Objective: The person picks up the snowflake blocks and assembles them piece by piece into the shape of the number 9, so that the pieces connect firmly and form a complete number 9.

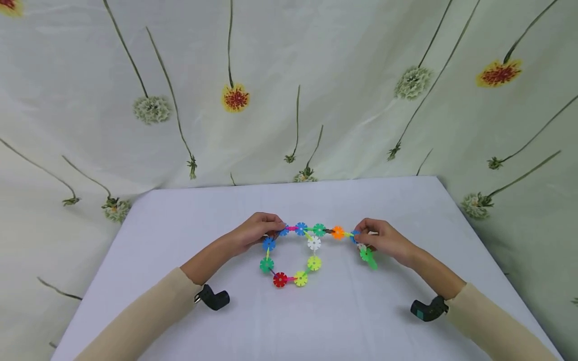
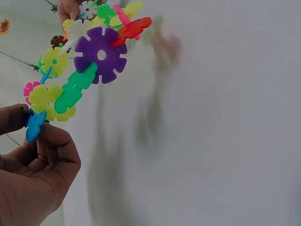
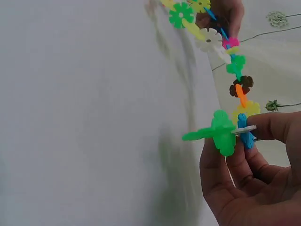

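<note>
A chain of colourful, slotted plastic snowflake discs (image 1: 314,262) is held up between the two hands, forming a closed ring on the left with a straight tail to the right. My left hand (image 1: 258,230) pinches a blue disc (image 2: 34,126) at the ring's upper left corner. At the tail's far end, my right hand (image 1: 384,238) grips another blue disc (image 3: 245,132) between thumb and fingers. Beyond those fingers, a green disc (image 3: 224,133) sticks out with a further green piece slotted into it. A purple disc (image 2: 100,55) shows large in the left wrist view.
Beneath the chain lies a white-covered table (image 1: 289,326). A pale cloth with printed flowers (image 1: 352,100) hangs behind its far edge. Black devices are strapped at the left wrist (image 1: 214,298) and right wrist (image 1: 428,309).
</note>
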The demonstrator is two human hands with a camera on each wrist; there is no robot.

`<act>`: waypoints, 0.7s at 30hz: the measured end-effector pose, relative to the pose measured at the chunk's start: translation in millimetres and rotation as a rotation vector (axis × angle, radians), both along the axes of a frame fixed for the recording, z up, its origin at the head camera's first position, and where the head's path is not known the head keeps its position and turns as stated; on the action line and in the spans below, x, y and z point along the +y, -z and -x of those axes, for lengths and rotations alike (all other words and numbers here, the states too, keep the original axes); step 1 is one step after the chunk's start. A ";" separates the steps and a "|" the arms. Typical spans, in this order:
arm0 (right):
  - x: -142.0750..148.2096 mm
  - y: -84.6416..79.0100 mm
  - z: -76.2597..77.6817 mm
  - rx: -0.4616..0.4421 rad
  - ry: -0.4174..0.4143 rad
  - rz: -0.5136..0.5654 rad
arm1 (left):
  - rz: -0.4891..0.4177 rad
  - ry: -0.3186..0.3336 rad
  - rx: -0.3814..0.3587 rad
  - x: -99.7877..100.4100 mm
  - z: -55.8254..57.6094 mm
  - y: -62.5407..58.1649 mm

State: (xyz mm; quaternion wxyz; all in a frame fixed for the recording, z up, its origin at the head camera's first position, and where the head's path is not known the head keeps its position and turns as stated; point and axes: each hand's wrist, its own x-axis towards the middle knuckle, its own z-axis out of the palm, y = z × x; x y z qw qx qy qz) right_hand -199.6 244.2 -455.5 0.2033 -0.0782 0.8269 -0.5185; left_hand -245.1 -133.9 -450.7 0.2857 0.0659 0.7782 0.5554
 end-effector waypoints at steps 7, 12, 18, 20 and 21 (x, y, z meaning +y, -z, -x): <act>-5.5 19.5 -22.2 -0.108 0.027 0.042 | 0.122 0.047 0.061 17.3 29.4 3.4; -5.9 19.1 -28.5 -0.056 -0.003 0.016 | 0.189 0.040 0.102 32.1 44.9 2.7; -10.6 15.8 -36.7 -0.048 -0.049 -0.033 | 0.150 0.034 0.104 34.8 55.1 6.8; -12.3 14.8 -40.1 -0.075 -0.060 -0.015 | 0.127 0.039 0.104 37.6 58.7 7.1; -13.1 14.3 -41.9 -0.090 -0.069 0.001 | 0.120 0.047 0.110 39.9 61.1 7.6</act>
